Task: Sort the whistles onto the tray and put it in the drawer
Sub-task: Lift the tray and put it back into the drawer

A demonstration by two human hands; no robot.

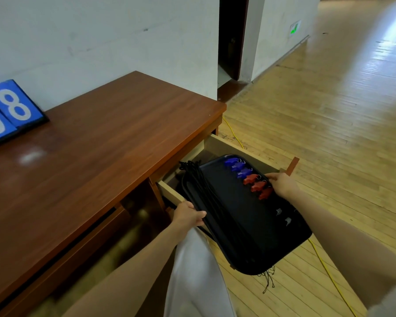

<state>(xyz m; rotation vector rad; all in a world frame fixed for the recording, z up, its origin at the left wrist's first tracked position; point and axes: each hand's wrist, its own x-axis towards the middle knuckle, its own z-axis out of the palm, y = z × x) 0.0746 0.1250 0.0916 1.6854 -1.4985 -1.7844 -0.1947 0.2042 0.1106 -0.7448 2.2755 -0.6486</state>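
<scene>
Surroundings: brown bench (pixel 101 145) up-left of left hand (pixel 188 215); blue scoreboard (pixel 9 113) on it, well apart; yellow cable (pixel 325 266) on floor under right forearm.
In the way: bench top overhanging open drawer (pixel 217 145) beyond both hands.
Tray (pixel 249 225): black, tilted, held between hands over drawer, near end jutting out.
Whistles: blue whistles (pixel 237 167) beyond right hand (pixel 281 184), red whistles (pixel 257 186) just beside it; black cords (pixel 199 186) bunched by left hand.
Hands: left curled over tray's left edge; right gripping right edge.

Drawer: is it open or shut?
Open. The drawer is pulled out from under the desk, its wooden walls showing, and the left hand and right hand hold the tray over it.
</scene>
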